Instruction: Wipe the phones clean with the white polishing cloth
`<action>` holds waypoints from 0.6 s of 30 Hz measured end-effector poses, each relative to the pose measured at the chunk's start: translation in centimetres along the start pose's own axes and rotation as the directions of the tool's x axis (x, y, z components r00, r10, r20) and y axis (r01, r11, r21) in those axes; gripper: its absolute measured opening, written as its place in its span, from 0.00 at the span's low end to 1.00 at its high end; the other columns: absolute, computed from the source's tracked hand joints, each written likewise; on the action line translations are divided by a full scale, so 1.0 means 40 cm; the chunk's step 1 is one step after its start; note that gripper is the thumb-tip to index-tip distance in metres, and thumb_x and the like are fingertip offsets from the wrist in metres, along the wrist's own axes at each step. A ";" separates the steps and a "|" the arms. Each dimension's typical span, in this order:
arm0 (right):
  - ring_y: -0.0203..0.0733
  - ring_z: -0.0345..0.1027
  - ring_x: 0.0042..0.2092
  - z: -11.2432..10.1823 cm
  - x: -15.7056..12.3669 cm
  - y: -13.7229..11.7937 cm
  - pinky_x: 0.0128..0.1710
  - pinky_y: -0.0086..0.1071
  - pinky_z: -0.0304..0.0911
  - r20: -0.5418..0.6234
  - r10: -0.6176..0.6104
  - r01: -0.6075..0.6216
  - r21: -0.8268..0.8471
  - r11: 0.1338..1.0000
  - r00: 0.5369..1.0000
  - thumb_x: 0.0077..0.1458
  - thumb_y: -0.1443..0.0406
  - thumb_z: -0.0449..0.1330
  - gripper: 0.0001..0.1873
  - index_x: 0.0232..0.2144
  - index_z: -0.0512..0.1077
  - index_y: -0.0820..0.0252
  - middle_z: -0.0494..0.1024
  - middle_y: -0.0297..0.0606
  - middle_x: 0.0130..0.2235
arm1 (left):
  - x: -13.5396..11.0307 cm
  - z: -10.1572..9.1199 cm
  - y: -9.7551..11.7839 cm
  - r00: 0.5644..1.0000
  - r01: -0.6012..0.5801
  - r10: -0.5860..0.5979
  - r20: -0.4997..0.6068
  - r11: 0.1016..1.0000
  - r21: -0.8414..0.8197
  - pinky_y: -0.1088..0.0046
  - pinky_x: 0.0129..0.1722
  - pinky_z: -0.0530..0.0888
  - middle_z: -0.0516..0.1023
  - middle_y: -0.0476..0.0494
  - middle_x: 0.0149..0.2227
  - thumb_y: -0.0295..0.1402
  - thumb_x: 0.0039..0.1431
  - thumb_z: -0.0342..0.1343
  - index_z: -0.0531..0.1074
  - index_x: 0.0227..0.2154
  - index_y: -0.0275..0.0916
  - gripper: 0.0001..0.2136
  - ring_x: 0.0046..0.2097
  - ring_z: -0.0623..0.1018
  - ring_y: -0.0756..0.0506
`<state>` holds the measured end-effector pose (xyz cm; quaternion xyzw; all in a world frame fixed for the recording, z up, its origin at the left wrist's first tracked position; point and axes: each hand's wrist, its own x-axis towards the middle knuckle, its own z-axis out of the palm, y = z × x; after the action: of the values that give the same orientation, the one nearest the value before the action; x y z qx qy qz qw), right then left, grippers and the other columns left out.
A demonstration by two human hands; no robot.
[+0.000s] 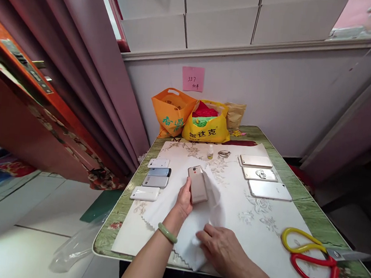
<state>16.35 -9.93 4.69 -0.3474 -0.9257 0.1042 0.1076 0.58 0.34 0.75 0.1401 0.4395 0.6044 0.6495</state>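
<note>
My left hand (185, 199) is closed around the edge of a gold smartphone (198, 185), its back with the camera facing up. A white cloth (189, 239) with a zigzag-cut edge lies under and beside the phone. Below it, my right hand (220, 246) pinches part of this cloth, fingers bent together. The phone is tilted a little above the table, with a fold of cloth rising along its right side. A green bangle (167, 233) circles my left wrist.
Several phones (155, 181) lie in a column at left, others (270, 190) at right. Scissors (314, 258) lie at the right front. Toward the back are a small bottle (210, 152), a coiled cord (224, 154), an orange bag (171, 112) and a yellow bag (207, 130).
</note>
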 end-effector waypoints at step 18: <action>0.45 0.72 0.34 -0.142 0.078 0.110 0.30 0.33 0.61 -0.240 0.342 -0.294 0.214 0.931 0.909 0.44 0.53 0.68 0.23 0.42 0.70 0.50 0.77 0.37 0.40 | -0.017 0.005 0.001 0.995 -0.077 0.072 0.071 0.995 0.061 0.64 0.44 0.74 0.81 0.34 0.43 0.53 0.55 0.56 0.75 0.47 0.32 0.27 0.41 0.80 0.40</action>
<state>18.33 -3.95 9.35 -0.4945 -0.8199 0.1516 0.2454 0.79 -0.18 1.16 0.1978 0.4303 0.6087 0.6365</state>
